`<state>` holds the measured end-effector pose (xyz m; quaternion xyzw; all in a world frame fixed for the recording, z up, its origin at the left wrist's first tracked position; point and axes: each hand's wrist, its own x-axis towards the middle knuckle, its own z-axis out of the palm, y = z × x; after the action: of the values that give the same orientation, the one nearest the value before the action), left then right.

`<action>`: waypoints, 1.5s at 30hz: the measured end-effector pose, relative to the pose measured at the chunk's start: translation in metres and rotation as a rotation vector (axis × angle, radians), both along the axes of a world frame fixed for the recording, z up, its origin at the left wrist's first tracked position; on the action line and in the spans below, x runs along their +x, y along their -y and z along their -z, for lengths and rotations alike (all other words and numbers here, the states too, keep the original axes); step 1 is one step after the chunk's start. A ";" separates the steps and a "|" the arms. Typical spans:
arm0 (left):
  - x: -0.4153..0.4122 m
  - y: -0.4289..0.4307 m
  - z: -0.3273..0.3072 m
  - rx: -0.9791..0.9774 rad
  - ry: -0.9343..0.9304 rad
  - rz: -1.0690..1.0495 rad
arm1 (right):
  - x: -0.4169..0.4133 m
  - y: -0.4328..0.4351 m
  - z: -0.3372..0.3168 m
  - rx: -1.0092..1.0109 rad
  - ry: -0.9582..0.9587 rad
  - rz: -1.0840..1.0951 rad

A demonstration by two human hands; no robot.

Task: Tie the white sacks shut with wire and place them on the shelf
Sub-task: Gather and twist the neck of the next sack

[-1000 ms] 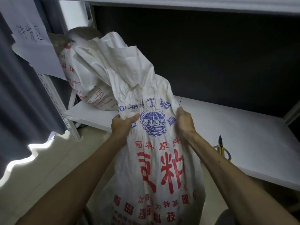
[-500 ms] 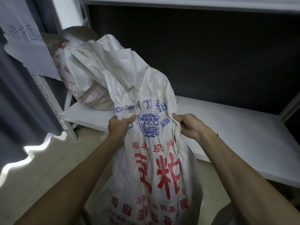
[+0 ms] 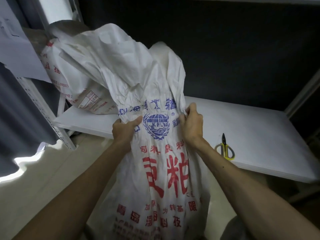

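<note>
Sack held before shelf front edge; fabric clenched by left hand and right hand, presumably gathered for wiring.

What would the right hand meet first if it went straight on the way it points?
The white woven sack with red and blue print, which it grips: the right hand points up and forward into the sack's loose crumpled top. Past that, likely the dark back panel; depth unclear.
</note>
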<state>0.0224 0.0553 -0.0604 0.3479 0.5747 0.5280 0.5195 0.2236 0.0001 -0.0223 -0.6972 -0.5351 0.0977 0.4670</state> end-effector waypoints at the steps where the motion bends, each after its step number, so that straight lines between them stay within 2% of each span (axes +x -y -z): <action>1: 0.000 0.001 -0.001 0.003 -0.009 -0.004 | 0.001 -0.001 -0.001 -0.008 -0.092 0.031; 4: -0.001 0.004 -0.003 0.002 -0.026 -0.021 | 0.009 -0.005 -0.004 -0.051 -0.301 0.111; 6: 0.001 0.006 -0.004 0.012 -0.046 -0.014 | 0.010 -0.007 -0.004 -0.073 -0.348 0.104; 10: 0.004 0.009 -0.006 0.029 -0.060 0.008 | 0.002 -0.007 0.000 -0.108 -0.237 0.025; 15: 0.005 0.006 -0.005 0.021 -0.040 0.008 | -0.004 -0.010 0.008 0.014 -0.129 0.110; 18: 0.008 0.006 -0.007 0.034 -0.030 0.016 | -0.005 -0.017 0.014 -0.002 -0.120 0.128; 24: 0.005 0.002 -0.004 0.017 -0.021 -0.005 | -0.004 -0.028 0.011 -0.155 -0.509 0.110; 26: 0.003 0.001 -0.002 0.006 -0.012 -0.006 | 0.004 -0.028 0.008 -0.175 -0.753 0.100; 30: 0.005 0.002 -0.005 -0.005 -0.003 0.000 | 0.018 -0.024 0.000 -0.225 -1.196 -0.046; 33: 0.005 0.004 -0.005 -0.009 -0.017 -0.011 | 0.023 -0.022 -0.004 -0.392 -1.330 -0.192; 36: 0.003 0.005 -0.004 -0.019 -0.017 -0.013 | 0.028 -0.019 -0.008 -0.530 -1.215 -0.358; 40: 0.004 0.006 -0.006 -0.016 -0.015 -0.002 | 0.025 -0.015 -0.011 -0.492 -0.952 -0.468; 42: 0.005 0.007 -0.007 -0.007 -0.011 0.006 | 0.017 -0.014 -0.007 -0.413 -0.759 -0.385; 45: 0.006 0.007 -0.008 -0.007 -0.006 0.006 | 0.010 -0.014 0.000 -0.242 -0.247 -0.077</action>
<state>0.0288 0.0481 -0.0527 0.3494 0.5771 0.5233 0.5206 0.2341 0.0139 -0.0222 -0.7099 -0.4844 0.2643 0.4376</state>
